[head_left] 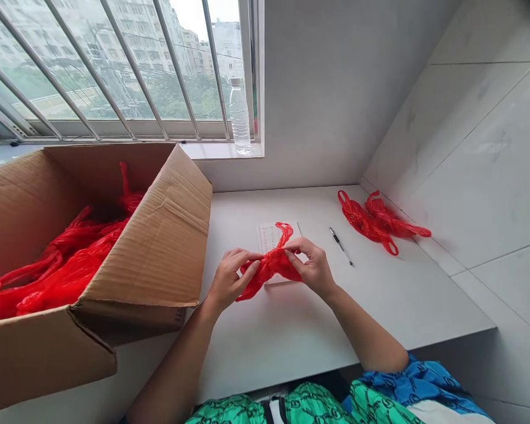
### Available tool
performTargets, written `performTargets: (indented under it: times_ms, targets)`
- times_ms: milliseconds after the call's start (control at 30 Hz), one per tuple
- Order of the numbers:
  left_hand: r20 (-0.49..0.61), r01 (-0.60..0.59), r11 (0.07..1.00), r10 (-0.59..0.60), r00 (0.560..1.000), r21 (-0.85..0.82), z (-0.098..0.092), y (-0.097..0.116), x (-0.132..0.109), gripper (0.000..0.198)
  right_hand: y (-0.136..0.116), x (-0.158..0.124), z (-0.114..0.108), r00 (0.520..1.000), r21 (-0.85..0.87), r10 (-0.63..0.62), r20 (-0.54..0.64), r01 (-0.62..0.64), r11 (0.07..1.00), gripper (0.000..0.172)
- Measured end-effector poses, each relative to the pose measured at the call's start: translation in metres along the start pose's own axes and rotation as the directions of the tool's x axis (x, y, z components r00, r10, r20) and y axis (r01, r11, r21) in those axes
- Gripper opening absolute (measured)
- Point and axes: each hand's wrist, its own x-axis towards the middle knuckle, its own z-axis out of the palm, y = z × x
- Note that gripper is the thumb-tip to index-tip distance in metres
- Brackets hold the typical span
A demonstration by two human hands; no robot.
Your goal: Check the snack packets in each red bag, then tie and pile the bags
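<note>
Both hands grip one crumpled red plastic bag [271, 264] above the white counter [291, 335]. My left hand [229, 281] pinches its left end, fingers closed. My right hand [311, 266] pinches the right side, fingers closed; a looped handle of the bag sticks up behind it. Under the bag lies a white sheet of paper [270, 234] with printed marks.
A large open cardboard box [159, 253] at the left holds several red bags [66, 265]. A black pen [341, 245] lies right of the paper. Knotted red bags [377, 222] rest near the tiled right wall. A plastic water bottle [239, 118] stands on the windowsill.
</note>
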Motion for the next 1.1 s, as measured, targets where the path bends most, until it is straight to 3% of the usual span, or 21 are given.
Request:
performTargets:
  times_ms: [233,400,533,633,767,867,933,1100]
  targets:
    - [0.006,0.063,0.997,-0.063,0.998,-0.041,0.016,0.005,0.0,0.019,0.008,-0.002,0.002,0.999,-0.002,-0.012,0.05,0.012,1.0,0.015]
    - [-0.1,0.108,0.994,-0.105,0.989,0.025,0.011,-0.002,0.0,0.022,0.017,0.005,-0.016,0.997,-0.236,-0.054,0.052,0.065,0.97,0.015]
    - [-0.24,0.208,0.976,-0.187,0.953,0.065,0.002,-0.016,0.0,0.026,0.035,0.01,-0.044,0.993,-0.328,0.045,-0.106,-0.078,0.942,0.014]
    - [-0.286,0.282,0.958,-0.256,0.923,0.054,0.0,-0.022,-0.001,0.029,0.044,0.009,-0.055,0.982,-0.297,0.175,-0.074,-0.189,0.936,0.013]
    - [-0.22,0.188,0.977,-0.162,0.962,0.104,0.009,-0.01,-0.001,0.031,0.039,0.008,-0.047,0.986,-0.318,0.149,0.081,-0.116,0.941,0.018]
    - [-0.096,0.056,0.974,-0.036,0.995,0.22,0.019,0.003,0.0,0.034,0.032,0.006,-0.035,0.987,-0.315,0.097,0.132,-0.051,0.948,0.02]
    - [-0.044,0.032,0.958,-0.02,0.999,0.286,0.026,0.009,0.0,0.029,0.028,0.005,-0.026,0.986,-0.304,0.071,0.152,-0.022,0.953,0.015]
    - [-0.08,0.063,0.974,-0.047,0.996,0.216,0.03,0.009,0.0,0.015,0.023,0.001,-0.011,0.974,-0.254,0.008,0.226,0.051,0.966,0.012]
